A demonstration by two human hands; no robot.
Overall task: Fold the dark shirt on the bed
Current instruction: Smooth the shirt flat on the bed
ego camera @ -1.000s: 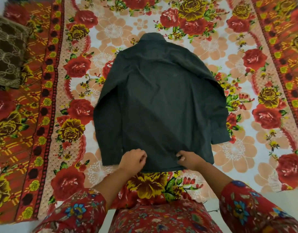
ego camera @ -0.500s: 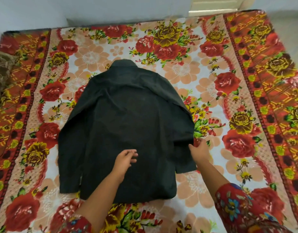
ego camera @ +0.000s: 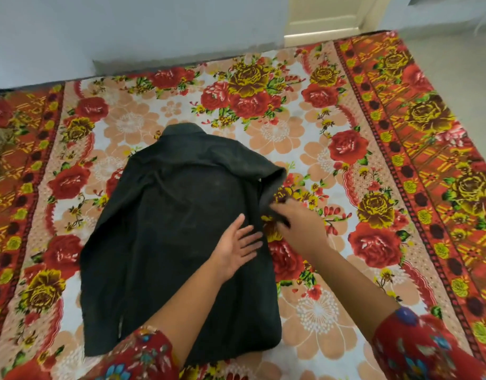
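Shirt [ego camera: 181, 229] lies back-up on the bed [ego camera: 373, 272]. Left hand [ego camera: 236, 245] presses flat, fingers straight, anchoring the fold line; right hand [ego camera: 299, 223] pinches the side edge, best drawn across taut.

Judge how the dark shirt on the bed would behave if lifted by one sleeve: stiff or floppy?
Probably floppy: the shirt bends softly where the right hand grips its sleeve. Likely light: a pinch lifts the fold. It may not slide; the left hand presses it flat.
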